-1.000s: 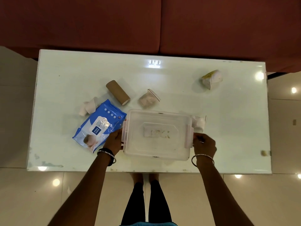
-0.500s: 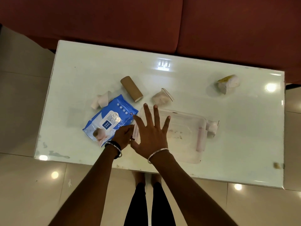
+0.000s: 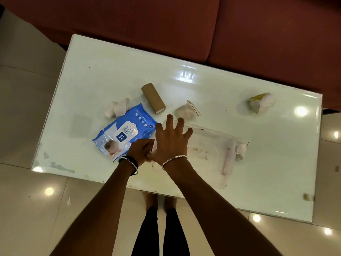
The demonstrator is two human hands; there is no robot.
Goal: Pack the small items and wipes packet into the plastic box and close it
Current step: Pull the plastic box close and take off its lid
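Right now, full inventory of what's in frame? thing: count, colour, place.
table: 1, pale glass top, centre of view
box: 1, clear plastic with pinkish side clips, near edge of table, lid on
wipes packet: 1, blue and white, left of box
cardboard tube: 1, brown, beyond the packet, lying down
tissue rolls: a pair, white, at the packet's far left corner
clear bag: 1, pale contents, just beyond box
small white item: 1, against the box's right end
wrapped bundle: 1, white and yellow, far right of table
sofa: 1, dark red, behind table
left hand: at the box's left clip, dark bangles
right hand: fingers spread over the box's left end, silver bangle
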